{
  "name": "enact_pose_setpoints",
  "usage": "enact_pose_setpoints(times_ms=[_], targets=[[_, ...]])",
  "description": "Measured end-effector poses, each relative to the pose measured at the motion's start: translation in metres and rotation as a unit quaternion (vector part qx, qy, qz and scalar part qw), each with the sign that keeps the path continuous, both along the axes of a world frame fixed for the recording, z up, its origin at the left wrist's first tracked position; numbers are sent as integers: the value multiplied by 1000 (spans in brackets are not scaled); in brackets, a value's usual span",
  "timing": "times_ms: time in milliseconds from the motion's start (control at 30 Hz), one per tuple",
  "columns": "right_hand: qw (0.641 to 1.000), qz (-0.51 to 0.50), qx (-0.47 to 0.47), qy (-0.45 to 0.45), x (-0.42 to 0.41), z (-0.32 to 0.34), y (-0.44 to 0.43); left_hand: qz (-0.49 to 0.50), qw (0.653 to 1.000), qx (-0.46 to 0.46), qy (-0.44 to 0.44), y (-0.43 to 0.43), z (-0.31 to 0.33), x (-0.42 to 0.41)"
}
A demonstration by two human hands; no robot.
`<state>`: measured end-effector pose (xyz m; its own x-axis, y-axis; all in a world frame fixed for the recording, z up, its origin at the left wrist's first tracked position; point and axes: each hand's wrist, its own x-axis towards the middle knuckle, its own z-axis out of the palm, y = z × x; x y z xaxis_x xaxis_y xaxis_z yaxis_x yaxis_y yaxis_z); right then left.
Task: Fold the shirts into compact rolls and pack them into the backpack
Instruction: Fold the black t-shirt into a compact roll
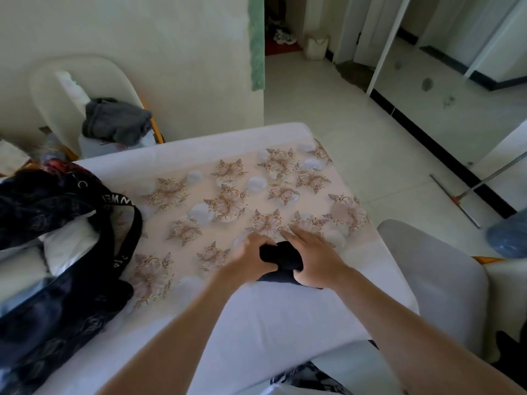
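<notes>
Floral-cloth worktop (228, 172). One black shirt roll (282, 256) near the near edge, centre; one backpack (57, 209) at the left edge. Left hand (251, 252) curls round the roll's end; right hand (316, 252) presses flat on it, fingers straight.

The shirt (281, 259) is lying rolled on the table (256, 312) near its front edge, the left hand (251, 259) gripping its left end, the right hand (318, 256) resting flat on its right end. The backpack (34, 206) is sitting on the table's left side. Behind it a chair (51, 89) is carrying a garment (117, 122); a second chair (433, 269) is standing right of the table.
</notes>
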<state>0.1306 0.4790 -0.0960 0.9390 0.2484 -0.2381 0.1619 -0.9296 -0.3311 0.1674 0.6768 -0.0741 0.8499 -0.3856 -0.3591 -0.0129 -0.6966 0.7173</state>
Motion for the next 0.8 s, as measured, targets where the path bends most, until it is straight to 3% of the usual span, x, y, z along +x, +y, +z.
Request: enact_pose_setpoints(times_ms=[67,133,200,300,467,600,733,800], targets=[[999,35,-26,3,4,7,12,-15,993,-23,-112,15,-1,-16],[989,71,-93,-87,5,10,26,-22,969,-54,-238,33,-8,-31],[973,92,-129,-166,0,11,43,-18,946,-27,-323,49,-12,-46],[964,138,-122,-194,-15,3,63,-7,952,80,-295,69,-20,-72],[986,144,-8,-84,-52,-9,72,-69,956,169,-229,93,-39,-106],[993,67,82,-45,-56,1,71,-88,953,184,-226,85,-40,-122],[993,102,5,-58,-49,-2,60,-45,936,154,-314,70,-38,-119],[992,120,13,-20,-50,-10,54,-43,942,139,-301,60,-37,-115]])
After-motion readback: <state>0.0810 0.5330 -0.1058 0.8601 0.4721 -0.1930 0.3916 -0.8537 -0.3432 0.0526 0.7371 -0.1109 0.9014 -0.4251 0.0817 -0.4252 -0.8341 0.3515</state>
